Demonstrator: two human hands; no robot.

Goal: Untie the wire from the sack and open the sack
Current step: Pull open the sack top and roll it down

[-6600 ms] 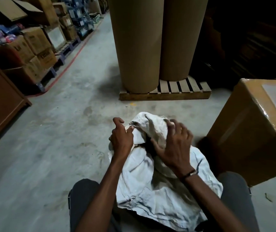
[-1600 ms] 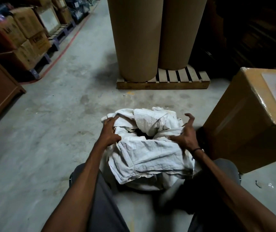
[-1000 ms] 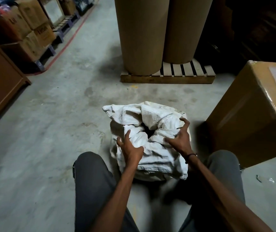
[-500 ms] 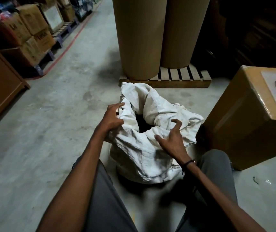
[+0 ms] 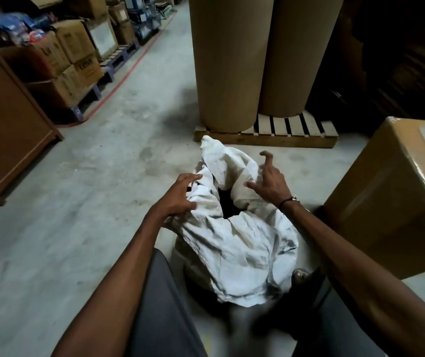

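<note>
Gripping the left rim of the white sack, your left hand curls into the cloth; your right hand hovers spread above the right rim. The sack stands open on the floor between your knees.

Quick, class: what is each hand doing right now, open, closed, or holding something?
Left hand: holding the left edge of the sack, fingers curled on the cloth.
Right hand: open, fingers spread and hooked above the sack's mouth, holding nothing.
</note>
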